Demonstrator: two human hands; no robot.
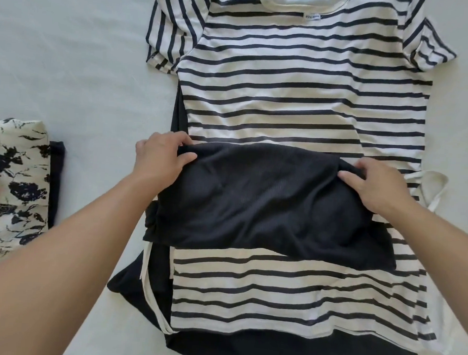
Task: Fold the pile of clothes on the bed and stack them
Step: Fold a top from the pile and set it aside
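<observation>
Black top (266, 206): lies across the middle of the striped shirt (300, 85), which is spread flat on the bed (71, 60). Left hand (160, 157) pinches the top's upper left corner; right hand (376, 187) grips its upper right corner. Hands are well apart. A folded floral garment (15, 187) sits at the left edge.

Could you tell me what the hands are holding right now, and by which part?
Both hands grip the black top by its far edge: left hand at the left corner, right hand at the right.
</observation>
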